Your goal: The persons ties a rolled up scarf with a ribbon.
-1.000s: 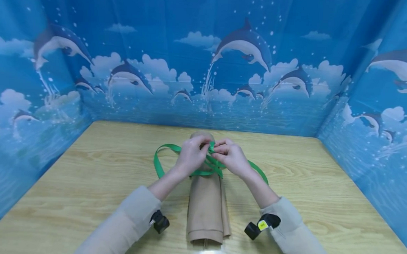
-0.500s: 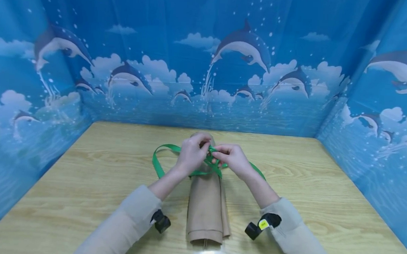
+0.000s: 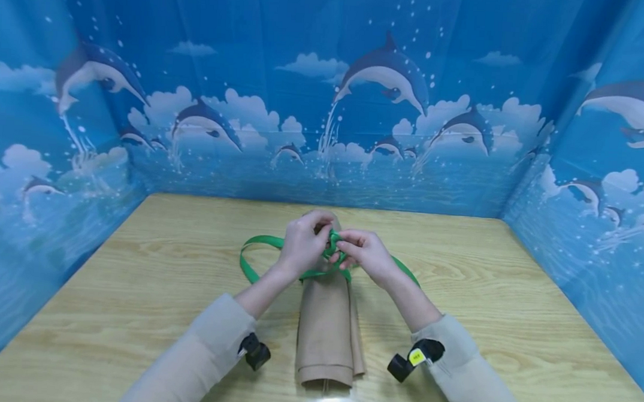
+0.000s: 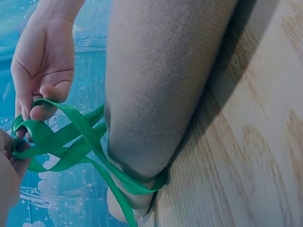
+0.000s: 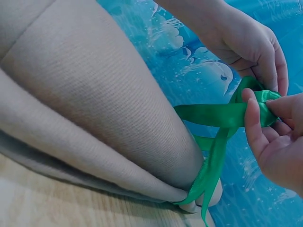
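A roll of tan fabric [image 3: 324,327] lies lengthwise on the table, its wide end facing me. Green satin ribbon [image 3: 264,240] circles the roll near its far, narrower end, where the band gathers it in. Above that band, my left hand [image 3: 301,242] pinches the ribbon between thumb and fingers. Facing it, my right hand [image 3: 370,254] pinches a part of the same ribbon. The left wrist view shows crossed ribbon strands [image 4: 80,123] rising from the roll to both hands. In the right wrist view, a ribbon loop [image 5: 213,116] runs to the right fingertips. The fingertips partly hide the knot area.
The wood-grain table [image 3: 150,313] stretches out on both sides of the roll. A blue curtain [image 3: 237,173] printed with dolphins stands along its back and sides. Slack ribbon curves out left and right of the hands. A small black camera [image 3: 254,351] sits at each wrist.
Both hands stay over the band while the fingers shift on the ribbon. The right hand has moved slightly down, and the green strands between the hands are drawn closer together.
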`<state>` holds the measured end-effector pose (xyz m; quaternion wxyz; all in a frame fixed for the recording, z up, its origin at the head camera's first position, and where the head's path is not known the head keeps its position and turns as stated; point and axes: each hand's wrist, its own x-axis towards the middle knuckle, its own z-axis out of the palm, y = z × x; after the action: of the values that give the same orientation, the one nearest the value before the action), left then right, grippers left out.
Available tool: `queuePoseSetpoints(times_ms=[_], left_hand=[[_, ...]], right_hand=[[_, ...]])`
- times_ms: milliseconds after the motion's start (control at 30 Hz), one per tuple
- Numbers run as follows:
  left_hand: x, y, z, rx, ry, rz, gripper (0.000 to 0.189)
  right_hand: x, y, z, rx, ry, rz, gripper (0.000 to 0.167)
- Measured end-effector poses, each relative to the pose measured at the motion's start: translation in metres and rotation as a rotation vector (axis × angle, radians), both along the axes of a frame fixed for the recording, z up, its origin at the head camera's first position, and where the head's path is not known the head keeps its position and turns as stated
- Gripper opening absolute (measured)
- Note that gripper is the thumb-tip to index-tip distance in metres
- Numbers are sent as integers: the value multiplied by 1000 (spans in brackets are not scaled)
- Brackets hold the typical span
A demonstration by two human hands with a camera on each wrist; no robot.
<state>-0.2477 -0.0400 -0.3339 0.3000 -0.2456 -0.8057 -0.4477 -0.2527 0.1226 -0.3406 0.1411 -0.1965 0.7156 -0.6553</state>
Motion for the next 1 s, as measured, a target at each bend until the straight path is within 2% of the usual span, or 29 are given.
queuePoseSetpoints(times_ms=[300, 467, 567, 767, 1000], left_hand=[[0, 1, 1, 20, 8, -4, 13], [-1, 2, 0, 29, 6, -9, 13], [-2, 1, 0, 31, 1, -11, 13], [-3, -1, -1, 15, 9, -4, 13], [-1, 0, 1, -35, 69, -2, 13]], right_hand=[[3, -2, -2, -198, -117, 90, 20], [4, -5, -2, -260, -141, 84, 17], [3, -5, -3, -217, -94, 53, 19], [2, -3, -7, -52, 36, 0, 31], [2, -2, -4, 25, 47, -1, 31]])
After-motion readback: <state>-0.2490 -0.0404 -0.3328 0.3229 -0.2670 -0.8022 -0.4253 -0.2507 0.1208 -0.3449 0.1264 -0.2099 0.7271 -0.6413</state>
